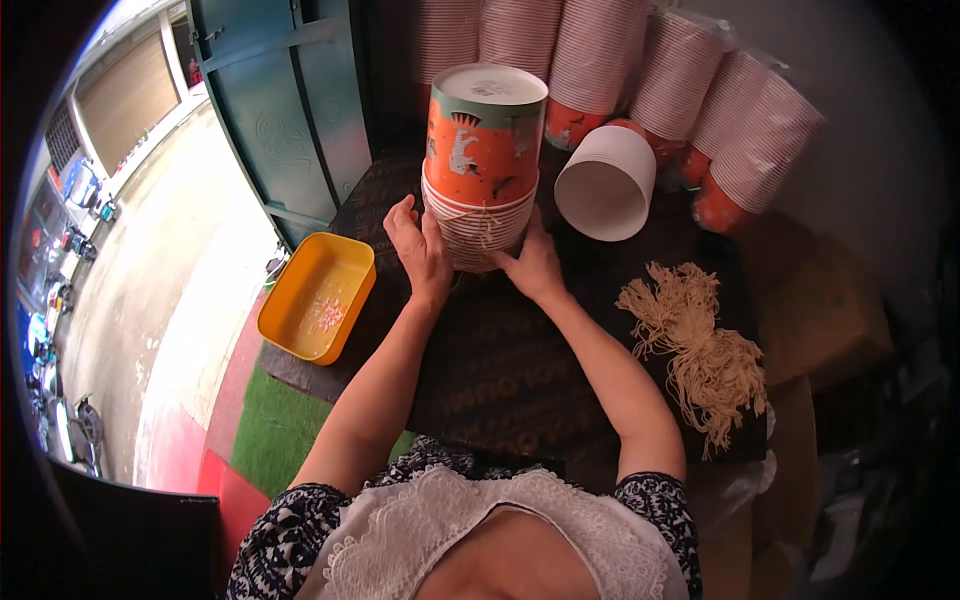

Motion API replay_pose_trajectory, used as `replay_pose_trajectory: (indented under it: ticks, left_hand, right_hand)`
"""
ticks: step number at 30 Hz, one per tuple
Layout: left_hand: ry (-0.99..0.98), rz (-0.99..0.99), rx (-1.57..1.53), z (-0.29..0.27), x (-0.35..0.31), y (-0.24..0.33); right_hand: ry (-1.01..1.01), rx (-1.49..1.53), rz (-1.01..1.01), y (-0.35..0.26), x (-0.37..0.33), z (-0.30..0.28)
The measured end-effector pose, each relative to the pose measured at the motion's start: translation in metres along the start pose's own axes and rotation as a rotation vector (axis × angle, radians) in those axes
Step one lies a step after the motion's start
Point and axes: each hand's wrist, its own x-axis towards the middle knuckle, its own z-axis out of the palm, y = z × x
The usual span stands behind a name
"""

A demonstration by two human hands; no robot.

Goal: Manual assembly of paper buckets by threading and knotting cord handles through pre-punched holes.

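Observation:
An upside-down stack of paper buckets point(480, 165), orange with animal prints and a grey-green band, stands in front of me. Below the printed wall, many white rims are nested closely, with thin pale strands of string point(487, 222) across them. My right hand point(534, 264) grips the stack's lower right side, thumb in front and fingers passing behind it, partly hidden. At the lower left side, my left hand point(420, 250) is open, its fingers spread and pointing upward, one finger close against the rims. Whether it presses on the stack is hard to see.
A yellow plastic tub point(345, 262) with small pale bits sits left on the dark table point(500, 390). Bundled beige strings point(705, 350) lie at right. A white-lined bucket point(605, 185) rests on its side near plastic-wrapped bucket stacks point(600, 55). Left stands a green door point(275, 110).

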Motion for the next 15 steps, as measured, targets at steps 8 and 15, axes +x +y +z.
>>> replay_pose_trajectory:
  ticks: [8,15]
  left_hand:
    - [-0.024,0.074,0.009,0.005,-0.005,0.006]
    - [-0.054,0.078,-0.014,0.004,-0.009,0.003]
  right_hand:
    - [0.145,-0.066,0.054,0.043,0.034,0.053]
    - [0.0,0.173,0.255,0.033,0.029,0.048]
